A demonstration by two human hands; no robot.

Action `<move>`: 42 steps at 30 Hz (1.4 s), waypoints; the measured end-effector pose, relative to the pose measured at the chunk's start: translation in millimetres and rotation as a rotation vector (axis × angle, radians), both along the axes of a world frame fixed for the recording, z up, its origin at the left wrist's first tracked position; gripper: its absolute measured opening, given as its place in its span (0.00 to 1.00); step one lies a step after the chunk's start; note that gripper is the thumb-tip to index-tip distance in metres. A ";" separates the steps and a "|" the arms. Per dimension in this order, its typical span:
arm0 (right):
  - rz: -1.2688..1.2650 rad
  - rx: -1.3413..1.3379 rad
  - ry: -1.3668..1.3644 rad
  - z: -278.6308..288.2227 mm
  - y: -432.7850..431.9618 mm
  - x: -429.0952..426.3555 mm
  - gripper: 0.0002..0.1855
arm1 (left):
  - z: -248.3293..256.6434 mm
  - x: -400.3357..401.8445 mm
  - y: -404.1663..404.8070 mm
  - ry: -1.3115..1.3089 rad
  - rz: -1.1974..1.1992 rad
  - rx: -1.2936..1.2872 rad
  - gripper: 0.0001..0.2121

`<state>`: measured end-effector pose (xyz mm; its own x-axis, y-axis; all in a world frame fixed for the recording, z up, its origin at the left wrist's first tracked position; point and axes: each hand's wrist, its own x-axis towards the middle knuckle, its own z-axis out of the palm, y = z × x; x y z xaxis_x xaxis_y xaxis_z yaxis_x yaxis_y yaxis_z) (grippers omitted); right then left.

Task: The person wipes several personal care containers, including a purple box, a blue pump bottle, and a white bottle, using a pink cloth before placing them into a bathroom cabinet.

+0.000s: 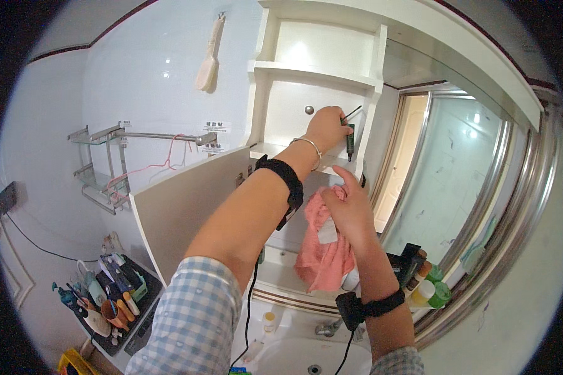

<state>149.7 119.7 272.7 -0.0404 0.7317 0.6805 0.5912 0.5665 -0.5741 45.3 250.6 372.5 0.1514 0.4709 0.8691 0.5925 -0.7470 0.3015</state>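
Observation:
My left hand (328, 124) reaches into the middle opening of a white wall cabinet (316, 77). Its fingers grip the top of a small dark green tube (350, 140), whose narrow end points down close to the shelf board. A thin dark stick (353, 113) slants up beside those fingertips; whether it is held is unclear. Lower right, my right hand (354, 211) holds a crumpled pink cloth (326, 258) with a white tag (328, 231). Its index finger points up towards the shelf edge, and the cloth hangs in front of a lower compartment.
An open cabinet door (192, 201) juts out on the left. Below are a white sink (309, 361), a faucet (328, 328) and a small yellow-white bottle (269, 322). Several bottles crowd the right ledge, near a mirror (445, 154). A toiletry-filled black tray (157, 293) stands lower left.

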 end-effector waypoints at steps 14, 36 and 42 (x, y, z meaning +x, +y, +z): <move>0.128 0.007 0.124 -8.7 9.5 -1.9 0.27 | -2.9 9.7 -7.0 -0.086 0.050 0.099 0.08; 0.087 -0.035 0.090 -11.8 9.5 -4.3 0.31 | -19.2 -12.8 -17.6 0.020 -0.025 -0.086 0.09; 0.051 -0.027 0.077 -12.1 9.8 -2.1 0.32 | -15.7 -11.4 -9.6 0.246 0.132 -0.140 0.08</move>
<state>147.7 129.5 260.5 -0.0265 0.7478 0.6634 0.5151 0.5790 -0.6320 33.9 240.9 356.8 0.2786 0.6130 0.7394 0.7498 -0.6199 0.2314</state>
